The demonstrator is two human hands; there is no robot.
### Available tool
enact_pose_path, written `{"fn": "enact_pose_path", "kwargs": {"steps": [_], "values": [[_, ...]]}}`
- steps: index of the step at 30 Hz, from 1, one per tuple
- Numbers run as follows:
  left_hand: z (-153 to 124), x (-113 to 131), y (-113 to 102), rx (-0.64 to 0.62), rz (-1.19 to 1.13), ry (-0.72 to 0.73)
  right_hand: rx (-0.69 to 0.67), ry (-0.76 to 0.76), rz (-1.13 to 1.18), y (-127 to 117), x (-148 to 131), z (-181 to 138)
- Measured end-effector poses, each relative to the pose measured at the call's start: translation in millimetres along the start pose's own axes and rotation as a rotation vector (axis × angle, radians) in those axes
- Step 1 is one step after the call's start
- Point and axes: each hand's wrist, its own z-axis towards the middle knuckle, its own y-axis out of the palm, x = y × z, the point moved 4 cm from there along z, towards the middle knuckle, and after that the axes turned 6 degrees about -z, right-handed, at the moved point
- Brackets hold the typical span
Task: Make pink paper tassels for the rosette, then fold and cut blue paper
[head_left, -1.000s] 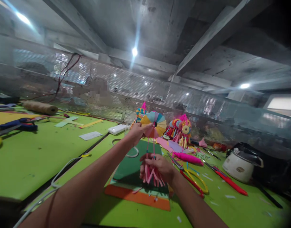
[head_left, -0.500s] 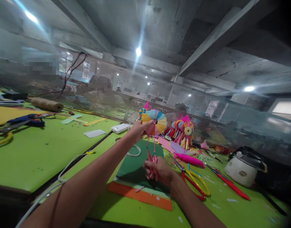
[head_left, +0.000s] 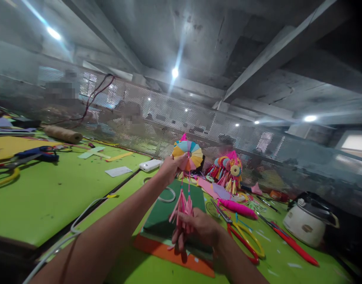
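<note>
My left hand (head_left: 170, 170) pinches the edge of a round paper rosette (head_left: 195, 152) with yellow, blue, orange and pink segments, held up above the table. Two pink cords with small teal bands hang from it and end in pink paper tassels (head_left: 181, 205). My right hand (head_left: 203, 228) is at the tassels, its thumb in front of the strands and its fingers loosely behind and below them. Under both hands lie dark green sheets (head_left: 157, 213) on top of an orange sheet (head_left: 157, 246).
Red-and-yellow-handled scissors (head_left: 246, 240), a pink thread roll (head_left: 238, 209) and a red-handled tool (head_left: 296, 244) lie right, before a white pot-like appliance (head_left: 303, 225). Finished tasselled ornaments (head_left: 231, 169) stand behind. Left are blue-handled scissors (head_left: 41, 154), a twine spool (head_left: 64, 135) and a white cable (head_left: 86, 207).
My right hand has loosened and shifted slightly down, so the pink tassel strands fan out into view. The rosette in my left hand has turned slightly and sits a little to the left.
</note>
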Motion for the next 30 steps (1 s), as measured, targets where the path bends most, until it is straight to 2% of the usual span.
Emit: {"fn": "enact_pose_path", "kwargs": {"steps": [3,5,10,12,15,19,24,30], "values": [[3,0,-3,0.02,-0.003,-0.008,-0.067,0.009,-0.06,-4,-3,-6],[4,0,-3,0.026,-0.017,-0.018,-0.034,0.026,-0.117,-13,-5,-9],[-1,2,1,0.002,-0.017,-0.023,0.366,-0.023,-0.25,-46,-10,-11],[-2,2,3,-0.007,-0.01,-0.021,0.446,-0.084,-0.223,-50,-12,-10],[-2,0,3,-0.034,-0.003,-0.026,0.457,-0.166,-0.107,-47,-14,-6],[0,-5,0,-0.033,0.027,-0.033,0.492,-0.166,-0.035,-44,-12,-2],[2,-9,-3,-0.024,0.049,-0.031,0.581,-0.209,-0.084,-46,-16,-4],[1,-10,0,-0.044,0.048,-0.022,0.549,-0.229,-0.21,-41,-25,-8]]}}
